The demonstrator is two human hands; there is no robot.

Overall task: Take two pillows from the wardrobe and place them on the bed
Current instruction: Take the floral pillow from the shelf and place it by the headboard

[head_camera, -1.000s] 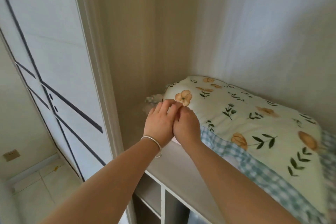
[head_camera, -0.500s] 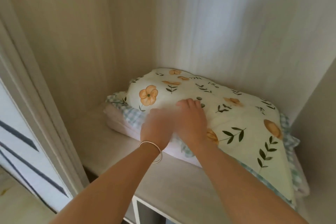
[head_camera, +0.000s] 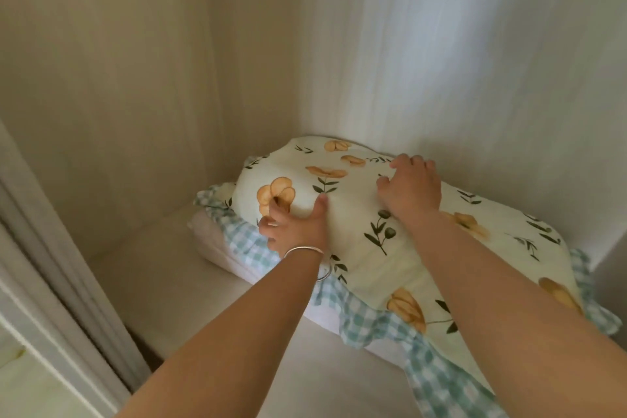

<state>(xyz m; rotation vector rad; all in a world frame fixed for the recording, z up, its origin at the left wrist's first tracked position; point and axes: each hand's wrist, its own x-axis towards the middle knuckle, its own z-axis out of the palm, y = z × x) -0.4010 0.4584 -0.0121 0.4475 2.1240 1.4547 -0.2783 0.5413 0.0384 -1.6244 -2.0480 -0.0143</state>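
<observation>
Both hands on the floral pillow (head_camera: 390, 248) in the wardrobe corner — left hand (head_camera: 295, 227) gripping its near edge, right hand (head_camera: 412, 188) spread flat on top, over a pink pillow (head_camera: 217, 244) on the shelf (head_camera: 163, 299).

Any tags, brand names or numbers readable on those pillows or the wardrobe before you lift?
None readable. The floral pillow shows only printed flowers and leaves, the pink pillow under it is plain, and the wardrobe shelf and walls carry no label. The bracelet shows no marking.

bedroom wardrobe shelf (head_camera: 237, 332), stacked pillows (head_camera: 390, 214)
</observation>
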